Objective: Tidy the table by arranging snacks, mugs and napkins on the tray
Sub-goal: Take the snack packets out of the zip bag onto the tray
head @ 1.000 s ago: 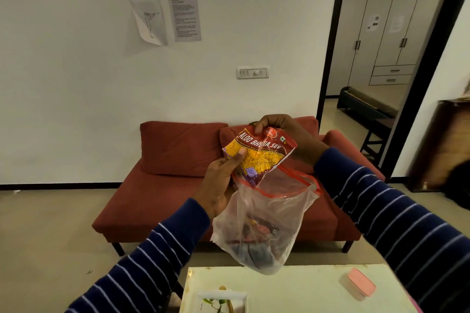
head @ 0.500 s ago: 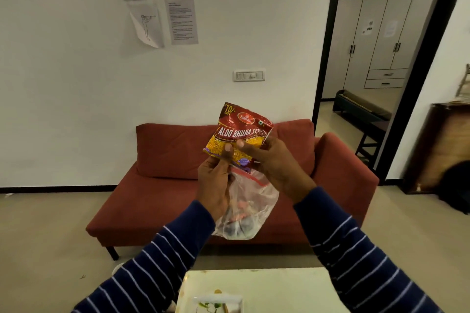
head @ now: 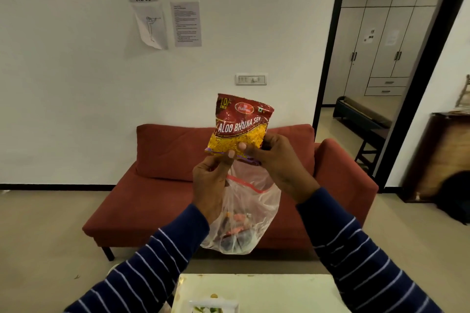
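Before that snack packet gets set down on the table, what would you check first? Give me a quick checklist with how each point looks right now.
1. Snack packet held firmly: ok, the left hand and right hand both pinch its bottom edge.
2. Packet clear of the plastic bag: ok, it is above the bag's mouth.
3. Bag under control: ok, it hangs from the hands, other items still inside.
4. Free spot on the white table: ok, bare surface shows on its right part.
5. Tray ready: cannot tell, only a white-rimmed edge shows at the frame bottom.
6. Packet sealed: cannot tell.
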### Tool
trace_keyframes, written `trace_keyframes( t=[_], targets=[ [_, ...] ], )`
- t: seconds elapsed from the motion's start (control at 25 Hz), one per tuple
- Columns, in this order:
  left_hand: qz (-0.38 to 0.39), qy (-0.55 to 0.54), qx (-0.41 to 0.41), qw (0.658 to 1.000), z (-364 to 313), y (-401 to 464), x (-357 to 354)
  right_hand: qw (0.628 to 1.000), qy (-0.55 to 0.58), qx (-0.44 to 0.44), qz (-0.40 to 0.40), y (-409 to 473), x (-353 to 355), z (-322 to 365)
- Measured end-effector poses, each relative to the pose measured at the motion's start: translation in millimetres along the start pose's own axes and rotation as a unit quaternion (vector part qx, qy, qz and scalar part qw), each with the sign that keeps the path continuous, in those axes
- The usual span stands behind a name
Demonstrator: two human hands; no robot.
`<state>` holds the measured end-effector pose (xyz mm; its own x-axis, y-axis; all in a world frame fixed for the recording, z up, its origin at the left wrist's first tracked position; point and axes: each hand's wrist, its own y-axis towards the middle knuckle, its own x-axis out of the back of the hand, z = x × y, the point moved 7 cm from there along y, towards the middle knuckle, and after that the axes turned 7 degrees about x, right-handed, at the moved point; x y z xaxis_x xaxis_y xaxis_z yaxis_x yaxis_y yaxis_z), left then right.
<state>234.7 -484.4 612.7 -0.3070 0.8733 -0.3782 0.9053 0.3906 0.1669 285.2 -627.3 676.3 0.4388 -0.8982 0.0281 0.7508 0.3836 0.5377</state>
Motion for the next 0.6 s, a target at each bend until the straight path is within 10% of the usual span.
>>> trace_keyframes(
  t=[0.36,0.6],
  targets=[
    [-0.063,0.064,-0.015,0.996,-3.4,3.5,16.4,0.983,0.129,-0.103,-0.079,-1.2,46.7,-28.2],
    [-0.051,0.331,-0.124,0.934,-12.7,2.6,38.4,0.985,0.05,-0.119,-0.116,-25.4,79.8,-83.8]
  ],
)
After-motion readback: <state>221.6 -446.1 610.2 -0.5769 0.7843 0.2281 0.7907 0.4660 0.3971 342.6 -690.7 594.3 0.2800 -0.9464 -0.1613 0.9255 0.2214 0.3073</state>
